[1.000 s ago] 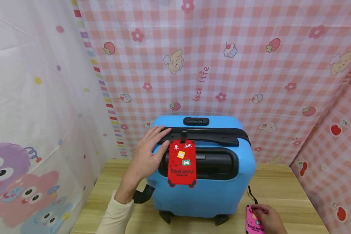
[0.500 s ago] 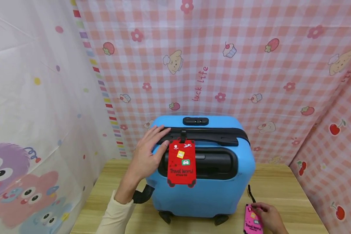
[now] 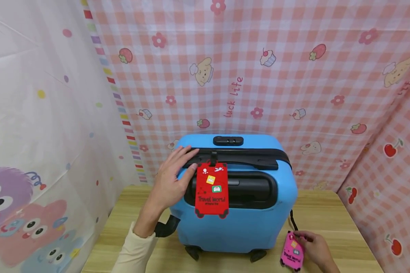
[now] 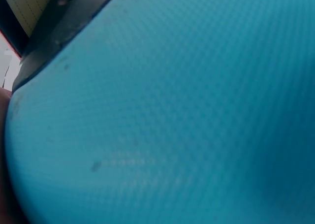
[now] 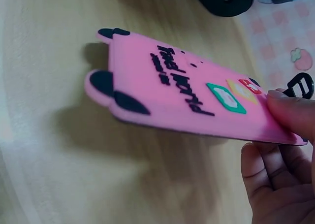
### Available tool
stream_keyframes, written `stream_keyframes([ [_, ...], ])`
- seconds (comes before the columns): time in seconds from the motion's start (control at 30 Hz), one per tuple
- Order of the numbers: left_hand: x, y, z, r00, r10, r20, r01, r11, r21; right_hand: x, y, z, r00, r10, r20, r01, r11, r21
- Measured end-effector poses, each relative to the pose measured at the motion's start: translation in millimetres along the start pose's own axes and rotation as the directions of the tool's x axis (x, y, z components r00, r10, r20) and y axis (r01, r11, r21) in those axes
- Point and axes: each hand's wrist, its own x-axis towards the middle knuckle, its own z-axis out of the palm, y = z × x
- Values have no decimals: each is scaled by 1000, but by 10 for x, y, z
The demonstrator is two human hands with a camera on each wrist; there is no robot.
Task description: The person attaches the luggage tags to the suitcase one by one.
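Observation:
A blue suitcase (image 3: 235, 231) stands upright on the table, its black top handle (image 3: 246, 161) facing up. From that handle hangs a red luggage tag (image 3: 212, 189) on a black strap. My left hand (image 3: 172, 182) rests on the suitcase's upper left corner, fingers extended over the top and thumb near the red tag. At the lower right, my right hand (image 3: 316, 246) pinches a pink luggage tag (image 3: 292, 252) by its strap end, thumb on top. In the right wrist view the pink tag (image 5: 172, 86) is lifted off the wood surface, its black strap (image 5: 300, 86) past the thumb.
The wood-look table (image 3: 328, 212) extends to both sides of the suitcase. Behind it hangs a pink checked cloth (image 3: 232, 76), with a patterned white cloth (image 3: 54, 113) on the left. Black wheels (image 3: 258, 255) support the suitcase. A black bent part (image 3: 167, 226) juts from its left side.
My right hand has lifted the pink tag slightly, and the tag has tilted, its lower end swinging left. My left hand and the suitcase stay in place.

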Motion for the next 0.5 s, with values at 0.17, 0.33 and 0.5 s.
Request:
stream_keyframes([
  [0.17, -8, 2, 4, 1000, -5, 4, 5, 1000, -2, -23, -75, -69, 998, -61, -30, 61, 998, -9],
  [0.33, -3, 5, 2, 1000, -11, 7, 11, 1000, -7, -63, -180, -203, 993, -100, -63, 101, 995, 9],
  [0.5, 1, 6, -3, 1000, -3, 4, 3, 1000, -6, -124, -270, -332, 989, -117, -88, 120, 992, 28],
])
